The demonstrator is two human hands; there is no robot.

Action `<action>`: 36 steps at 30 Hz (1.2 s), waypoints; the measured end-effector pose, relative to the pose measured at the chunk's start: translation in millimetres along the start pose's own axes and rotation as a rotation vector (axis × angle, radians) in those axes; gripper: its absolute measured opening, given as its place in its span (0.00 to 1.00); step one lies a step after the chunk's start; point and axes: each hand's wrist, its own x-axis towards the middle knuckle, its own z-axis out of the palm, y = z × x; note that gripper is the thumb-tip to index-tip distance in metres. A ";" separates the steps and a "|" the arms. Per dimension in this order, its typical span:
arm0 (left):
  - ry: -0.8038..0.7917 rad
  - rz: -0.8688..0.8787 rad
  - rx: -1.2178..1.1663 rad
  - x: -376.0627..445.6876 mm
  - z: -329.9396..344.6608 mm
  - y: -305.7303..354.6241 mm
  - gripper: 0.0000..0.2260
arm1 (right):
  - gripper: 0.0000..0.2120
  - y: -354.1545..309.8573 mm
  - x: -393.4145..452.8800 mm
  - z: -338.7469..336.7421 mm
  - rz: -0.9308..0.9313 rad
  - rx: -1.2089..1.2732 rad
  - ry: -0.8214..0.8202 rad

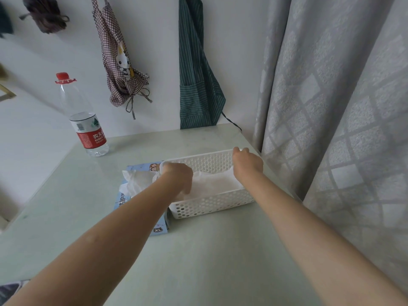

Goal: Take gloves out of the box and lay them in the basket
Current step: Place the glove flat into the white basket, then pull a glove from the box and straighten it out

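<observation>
**Both hands at the basket**

My left hand (176,176) reaches down inside the white perforated basket (212,205), fingers curled on the thin, translucent gloves (217,183) lying in it. My right hand (246,161) grips the basket's far right corner, fingers hooked over the rim. The blue glove box (141,191) lies flat just left of the basket, touching it, with more gloves puffing out of its opening. Both sit on the pale green table (198,261), a water bottle (85,120) standing farther left.
</observation>
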 end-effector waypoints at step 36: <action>0.636 -0.089 -1.102 -66.4 74.4 -138.8 0.26 | 0.07 -180.6 -22.1 -59.4 -0.379 0.569 -0.094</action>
